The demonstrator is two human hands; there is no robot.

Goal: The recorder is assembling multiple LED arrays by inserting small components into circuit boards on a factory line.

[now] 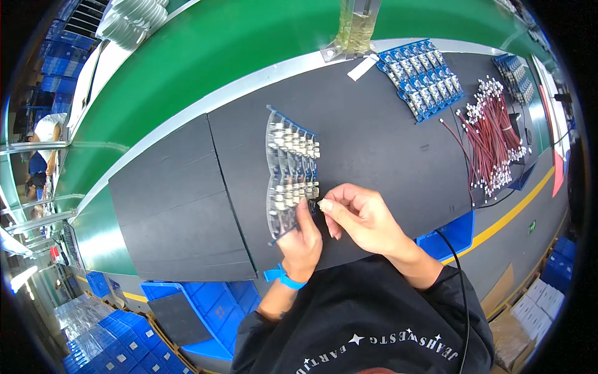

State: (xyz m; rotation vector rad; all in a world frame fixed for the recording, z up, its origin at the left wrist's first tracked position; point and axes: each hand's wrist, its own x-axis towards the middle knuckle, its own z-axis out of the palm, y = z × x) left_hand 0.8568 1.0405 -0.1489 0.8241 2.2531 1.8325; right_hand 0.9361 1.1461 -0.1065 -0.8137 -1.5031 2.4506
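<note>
white lettering and stars on black shirt, green sign on floor, illegible white labels on blue boxes

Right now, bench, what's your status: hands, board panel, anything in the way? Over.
Left hand at board panel's near end. Right hand pinched by its right edge, contents unclear. Red wire bundle off right, clear of both hands.

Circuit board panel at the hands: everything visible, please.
The panel looks blue at its ends, greyish and translucent along its left side, with two bands of whitish connectors. It runs near to far over the dark mat. The left hand holds its near end; the right hand is beside its right edge.
</note>
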